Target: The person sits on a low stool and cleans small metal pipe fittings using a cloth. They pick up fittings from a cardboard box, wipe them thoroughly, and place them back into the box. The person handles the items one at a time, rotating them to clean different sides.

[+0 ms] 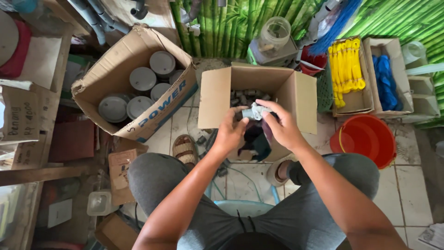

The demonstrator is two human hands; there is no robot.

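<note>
Small grey plastic pipe fitting (pixel 255 111): pinched between left hand (pixel 230 134) and right hand (pixel 282 127), both grips clamped. Handle directly above open brown cardboard box (pixel 217 97); firm fingertip hold advisable.

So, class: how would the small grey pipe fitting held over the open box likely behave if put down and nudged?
The pipe fitting looks like rigid plastic, so probably stiff. The left hand and right hand hold it by fingertips, suggesting lightness. Its rounded shape might let it roll.
</note>
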